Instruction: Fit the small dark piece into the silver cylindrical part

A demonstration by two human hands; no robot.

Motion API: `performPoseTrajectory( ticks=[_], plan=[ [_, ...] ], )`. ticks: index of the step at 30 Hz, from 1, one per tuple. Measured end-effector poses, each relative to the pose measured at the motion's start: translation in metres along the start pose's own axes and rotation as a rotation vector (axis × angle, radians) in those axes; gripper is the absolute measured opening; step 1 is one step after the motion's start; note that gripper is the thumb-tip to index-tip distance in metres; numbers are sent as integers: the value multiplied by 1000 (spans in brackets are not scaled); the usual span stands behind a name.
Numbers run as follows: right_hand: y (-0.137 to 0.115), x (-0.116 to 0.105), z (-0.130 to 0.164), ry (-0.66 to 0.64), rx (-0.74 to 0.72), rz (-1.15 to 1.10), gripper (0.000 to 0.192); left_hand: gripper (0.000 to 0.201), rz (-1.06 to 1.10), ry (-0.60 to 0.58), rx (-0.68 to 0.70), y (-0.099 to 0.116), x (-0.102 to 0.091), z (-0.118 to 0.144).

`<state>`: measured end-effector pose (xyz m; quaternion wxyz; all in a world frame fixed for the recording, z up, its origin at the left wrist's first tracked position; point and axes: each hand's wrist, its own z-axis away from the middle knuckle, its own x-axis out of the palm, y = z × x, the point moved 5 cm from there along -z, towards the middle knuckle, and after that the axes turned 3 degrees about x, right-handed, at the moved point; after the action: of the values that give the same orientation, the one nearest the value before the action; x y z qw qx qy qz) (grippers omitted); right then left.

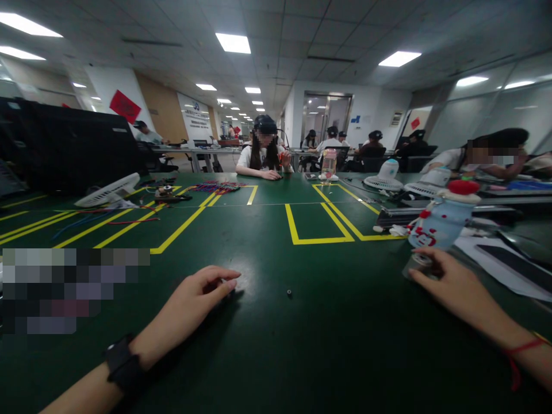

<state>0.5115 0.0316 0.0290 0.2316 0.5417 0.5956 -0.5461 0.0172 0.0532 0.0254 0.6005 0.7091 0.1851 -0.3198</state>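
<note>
My left hand (196,302) rests on the dark green table (302,345), fingers loosely curled with the tips touching the surface, and I see nothing in it. A black watch sits on that wrist. A small dark part (288,293), like a nut or screw, lies on the table to the right of my left fingertips, apart from them. My right hand (448,284) lies at the right with its fingers around the base of a tilted pale blue bottle (440,224) that has a red cap and red and white decoration. A red string circles that wrist.
Yellow tape boxes (319,230) mark the table. White desk fans (110,191) (386,178), loose coloured wires (215,187) and a black monitor (69,149) stand further back. Papers (504,264) lie at the right. A person sits opposite (264,158), another at the right (487,158).
</note>
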Motion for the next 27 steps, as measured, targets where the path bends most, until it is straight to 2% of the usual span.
performPoseTrajectory(
  ticks=[2,4,5,7,9,12,14,16,18,20,22,23,25,27],
  plan=[
    [-13,-4,3,123,-63,119,70,39,-1,-3,1,-1,3,0],
    [-47,-7,13,291,-202,225,74,39,-26,-3,29,3,6,0],
    [-70,-4,21,311,-307,236,69,39,-39,-3,43,5,8,-1],
    [-123,17,37,155,-542,147,47,38,-55,0,57,8,9,-1],
    [-174,45,54,-117,-707,11,34,38,-64,5,60,8,10,0],
    [-226,74,70,-311,-780,-120,24,36,-86,13,69,6,8,2],
    [-237,77,70,-348,-782,-143,17,35,-91,18,68,5,7,2],
    [-228,64,59,-333,-754,-146,18,36,-85,16,61,4,6,2],
    [-199,37,41,-255,-696,-130,20,36,-76,8,56,4,7,1],
    [-155,2,18,-112,-590,-70,25,36,-69,1,53,5,9,-1],
    [-103,-29,-4,35,-413,49,30,37,-61,-9,50,5,11,-2],
    [-78,-39,-13,35,-313,119,31,38,-60,-11,48,5,12,-2],
    [-35,-47,-26,-48,-142,211,29,38,-62,-9,45,5,12,-3],
    [-13,-46,-31,-148,-62,229,27,38,-64,-4,46,5,12,-2]
  ],
)
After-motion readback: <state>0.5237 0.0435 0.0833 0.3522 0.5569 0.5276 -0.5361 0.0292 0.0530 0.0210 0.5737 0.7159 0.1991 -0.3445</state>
